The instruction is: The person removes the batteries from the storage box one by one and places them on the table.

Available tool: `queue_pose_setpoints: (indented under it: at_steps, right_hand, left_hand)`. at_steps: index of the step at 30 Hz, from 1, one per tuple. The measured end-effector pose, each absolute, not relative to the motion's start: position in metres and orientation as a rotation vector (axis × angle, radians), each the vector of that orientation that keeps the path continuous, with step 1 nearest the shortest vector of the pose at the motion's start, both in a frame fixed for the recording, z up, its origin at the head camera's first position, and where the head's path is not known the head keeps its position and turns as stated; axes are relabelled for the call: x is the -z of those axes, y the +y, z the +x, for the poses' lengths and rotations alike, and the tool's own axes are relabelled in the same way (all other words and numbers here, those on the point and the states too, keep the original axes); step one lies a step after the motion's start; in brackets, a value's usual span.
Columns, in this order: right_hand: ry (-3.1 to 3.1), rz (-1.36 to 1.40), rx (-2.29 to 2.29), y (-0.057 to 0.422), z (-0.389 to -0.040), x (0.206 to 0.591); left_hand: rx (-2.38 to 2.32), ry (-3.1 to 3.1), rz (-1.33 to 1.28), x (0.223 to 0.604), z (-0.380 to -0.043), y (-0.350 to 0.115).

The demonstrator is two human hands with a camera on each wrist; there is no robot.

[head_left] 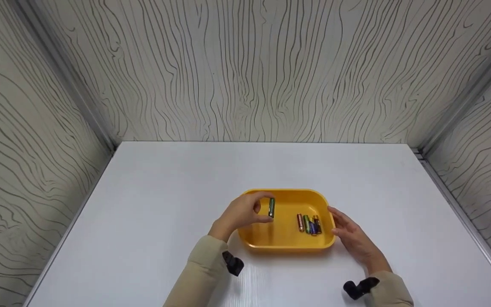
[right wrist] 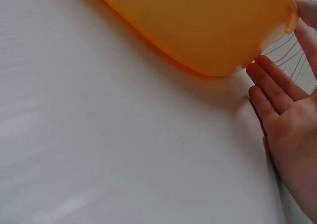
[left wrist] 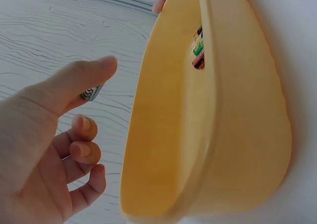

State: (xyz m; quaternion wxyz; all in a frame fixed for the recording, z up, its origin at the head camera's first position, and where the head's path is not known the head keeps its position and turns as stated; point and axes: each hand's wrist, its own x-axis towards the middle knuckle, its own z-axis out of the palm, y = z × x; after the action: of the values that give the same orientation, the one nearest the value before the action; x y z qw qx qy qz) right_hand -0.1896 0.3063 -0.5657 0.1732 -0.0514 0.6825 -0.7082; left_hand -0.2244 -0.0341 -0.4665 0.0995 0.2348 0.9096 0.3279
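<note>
My left hand is above the left part of a yellow-orange plastic tray, pinching a dark green battery between thumb and forefinger. In the left wrist view the thumb hides most of that battery, and only its silver end shows. The other fingers are loosely bent. Several batteries lie side by side at the right of the tray floor, among them a red battery and a green battery. My right hand touches the tray's right side with extended fingers; the right wrist view shows them against its outer wall.
The tray stands on a white table. Pale panels with dark wood-grain lines rise behind the table and along both sides. A black wrist camera sits on the left sleeve, another black camera on the right.
</note>
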Motion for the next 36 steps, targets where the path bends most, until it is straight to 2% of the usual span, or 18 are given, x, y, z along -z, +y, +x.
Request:
queue_pose_setpoints:
  at_steps: [11,36]
  right_hand:
    - [1.936,-0.072,2.018,0.303,-0.189,0.564]
    - [1.927,-0.05,2.028,0.303,-0.189,0.566]
  left_hand:
    - [-1.053,2.679,0.721,0.469,-0.225,-0.065]
    - [-1.194,2.635,0.536,0.491,-0.221,-0.111]
